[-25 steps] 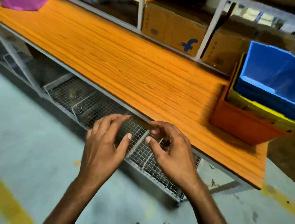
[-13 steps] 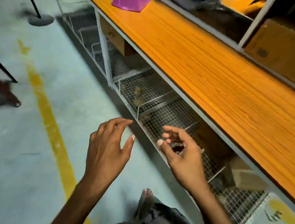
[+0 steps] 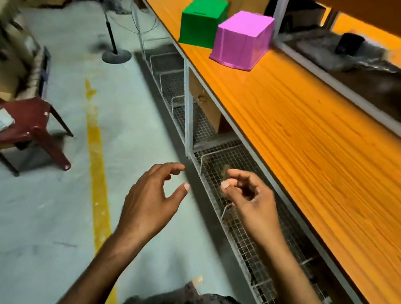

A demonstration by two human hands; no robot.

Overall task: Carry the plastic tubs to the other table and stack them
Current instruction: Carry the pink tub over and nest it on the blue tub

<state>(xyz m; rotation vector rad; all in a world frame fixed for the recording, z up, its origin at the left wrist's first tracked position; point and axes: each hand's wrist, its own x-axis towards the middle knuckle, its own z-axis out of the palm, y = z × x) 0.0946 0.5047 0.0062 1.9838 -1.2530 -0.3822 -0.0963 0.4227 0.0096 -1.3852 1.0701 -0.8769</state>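
Observation:
Two plastic tubs stand upside down on the long orange table [image 3: 313, 131], far ahead of me: a pink tub [image 3: 242, 40] and, just behind it to the left, a green tub [image 3: 202, 22]. They stand side by side, nearly touching. My left hand [image 3: 154, 197] and my right hand [image 3: 249, 200] hover empty in front of me over the floor and the wire racks, fingers loosely curled and apart. Both hands are well short of the tubs. The stack of blue, yellow and orange tubs is out of view.
Wire mesh racks [image 3: 245, 209] run under the table edge. A dark red plastic chair [image 3: 23, 124] stands at the left beside a yellow floor line [image 3: 98, 176]. A fan stand base [image 3: 116, 56] sits on the floor ahead. Shelving [image 3: 361, 66] lines the table's back.
The view has swung left along the table; the tub stack has left the frame, and the pink and green tubs now lie ahead and look larger. Both hands stay empty in front.

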